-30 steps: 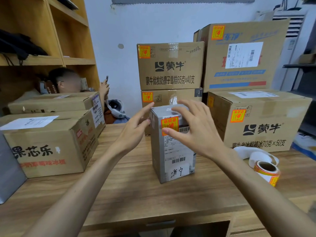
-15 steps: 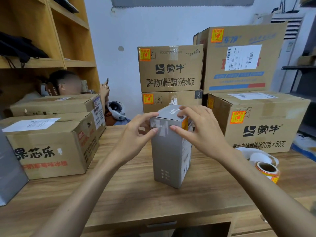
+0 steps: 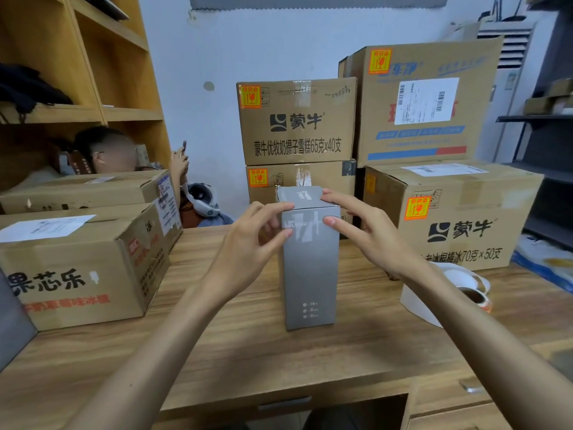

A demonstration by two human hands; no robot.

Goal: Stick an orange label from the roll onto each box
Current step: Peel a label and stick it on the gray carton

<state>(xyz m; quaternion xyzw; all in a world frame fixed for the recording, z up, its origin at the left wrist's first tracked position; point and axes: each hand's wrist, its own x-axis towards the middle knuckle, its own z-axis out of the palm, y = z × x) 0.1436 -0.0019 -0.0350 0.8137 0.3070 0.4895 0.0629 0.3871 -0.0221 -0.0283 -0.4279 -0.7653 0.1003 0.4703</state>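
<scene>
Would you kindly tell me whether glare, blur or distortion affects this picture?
Head view: the wide lens tilts the shelf at left; glare streaks the grey box below its top edge; its small print is too soft to read; lighting is even.

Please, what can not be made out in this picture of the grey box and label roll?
Head view only:
- Grey box: side and back faces turned away, so any orange label there is hidden.
- Small print low on its front: too small to read.
- Label roll: partly behind the right forearm.
- Grey object at the left edge: cut off.
</scene>
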